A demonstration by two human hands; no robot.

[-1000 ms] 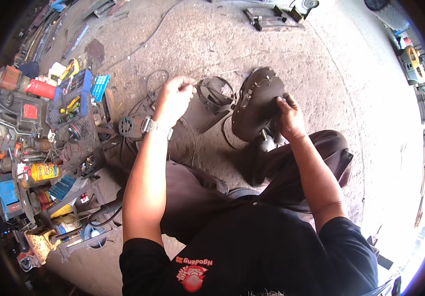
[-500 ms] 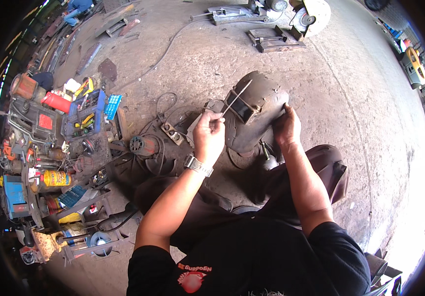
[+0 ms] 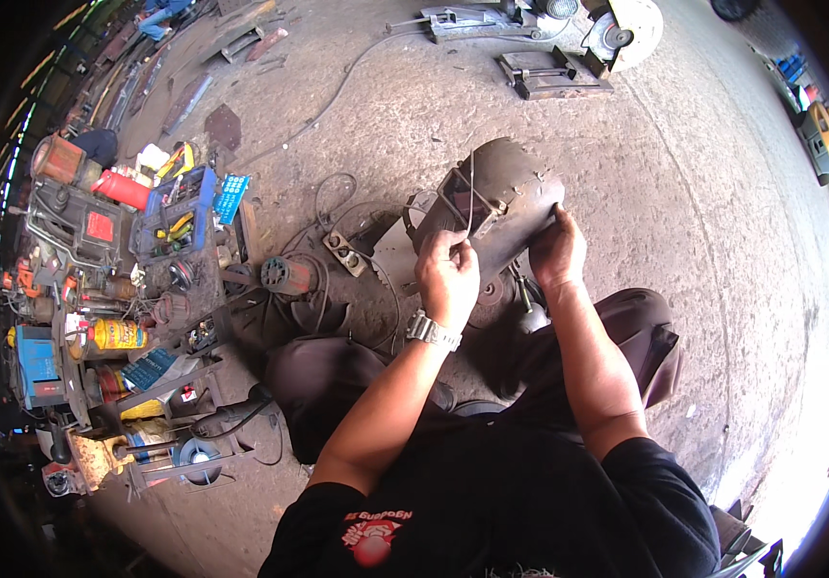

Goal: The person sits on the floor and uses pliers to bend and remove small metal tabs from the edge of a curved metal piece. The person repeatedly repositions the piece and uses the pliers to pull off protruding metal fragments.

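Note:
A worn, dark brown welding mask (image 3: 527, 188) is held above the floor in front of my knees. Its raised rectangular window frame (image 3: 492, 223) faces up and to the left. My right hand (image 3: 559, 254) grips the mask's right edge, thumb on the outer face and the other fingers mostly hidden. Between the thumb and forefinger of my left hand (image 3: 448, 277) is the lower end of a thin, bent strip (image 3: 473, 183). That strip runs up across the window; whether it is rubber or wire I cannot tell.
An orange-bodied power tool (image 3: 288, 275) and a socket strip (image 3: 344, 252) with cables lie left of the mask. Further left are a blue toolbox (image 3: 205, 214), a yellow can (image 3: 118, 334) and many tools. A cut-off saw (image 3: 617, 39) stands at the far side.
My left hand has shifted right and slightly down, closer to the mask's window. The strip, straight and slanted before, now stands steeper and bowed. My right hand keeps its grip.

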